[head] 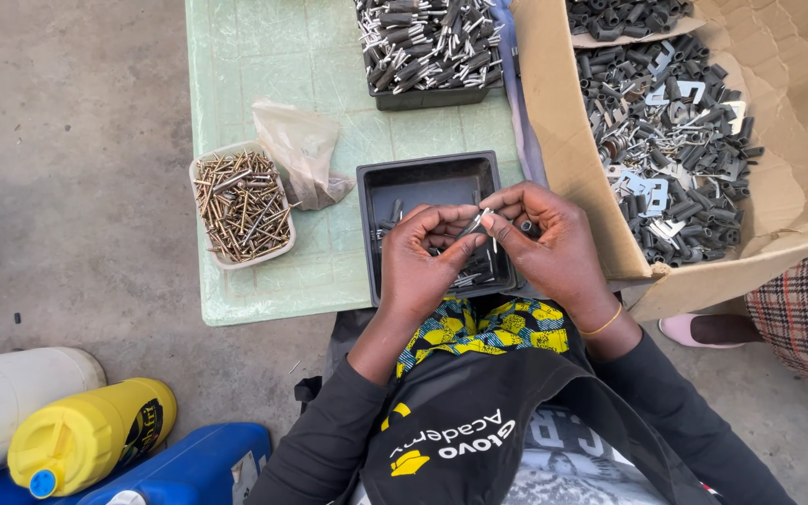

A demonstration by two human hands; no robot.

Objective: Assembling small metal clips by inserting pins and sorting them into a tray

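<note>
Hands, left hand (423, 257) and right hand (549, 238), are both pinching one small shiny metal pin (475, 223) above a black plastic tray (423, 178).

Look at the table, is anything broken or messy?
The cardboard box on the right looks battered: its walls are torn and bent outward, and it hangs past the green table edge. Grey metal sleeves and flat brackets lie jumbled inside. Both hands, left hand and right hand, pinch a small metal piece above the black tray.

You pinch a small silver metal pin (475, 223), tilted, between both hands' fingers above the black tray (427, 173).
</note>
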